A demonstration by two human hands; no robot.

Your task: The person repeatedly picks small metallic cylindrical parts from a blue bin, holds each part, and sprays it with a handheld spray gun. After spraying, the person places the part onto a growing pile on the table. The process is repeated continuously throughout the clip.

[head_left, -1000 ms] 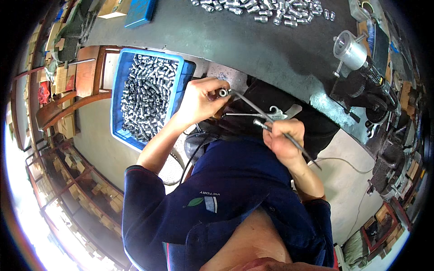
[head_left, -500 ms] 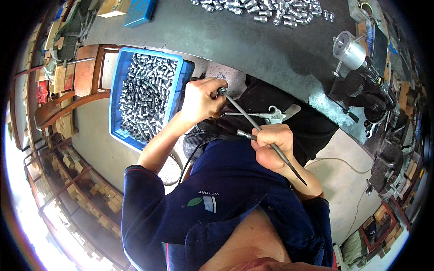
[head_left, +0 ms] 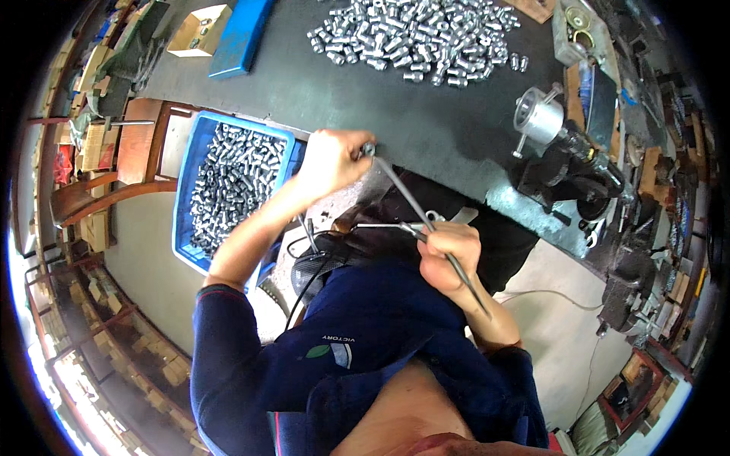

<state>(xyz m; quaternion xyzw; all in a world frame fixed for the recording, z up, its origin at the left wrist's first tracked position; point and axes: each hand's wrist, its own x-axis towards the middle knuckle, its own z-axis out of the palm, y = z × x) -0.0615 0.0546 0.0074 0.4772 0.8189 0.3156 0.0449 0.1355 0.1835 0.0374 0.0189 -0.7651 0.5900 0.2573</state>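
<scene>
My left hand (head_left: 333,163) is closed on a small shiny metal fitting (head_left: 368,149), its end showing at the fingertips. My right hand (head_left: 450,254) is wrapped round a long thin metal rod (head_left: 405,195), which looks like a round file and tapers to a point past the wrist. The rod's far end is close to the fitting; I cannot tell whether they touch. Beneath the hands, an air blow gun (head_left: 380,226) lies on my lap, its body partly hidden behind my right hand.
A blue crate (head_left: 182,220) full of metal fittings stands left of me. On the dark workbench (head_left: 296,91) are a heap of fittings (head_left: 414,38), a blue box (head_left: 242,38) and an open carton (head_left: 182,42). A clamp-like fixture (head_left: 540,118) stands at the right. A wooden chair (head_left: 141,144) is beyond the crate.
The view has shifted, showing more of the bench and heap. At my left fingertips the fitting has turned and the rod's end now appears beside it rather than in it.
</scene>
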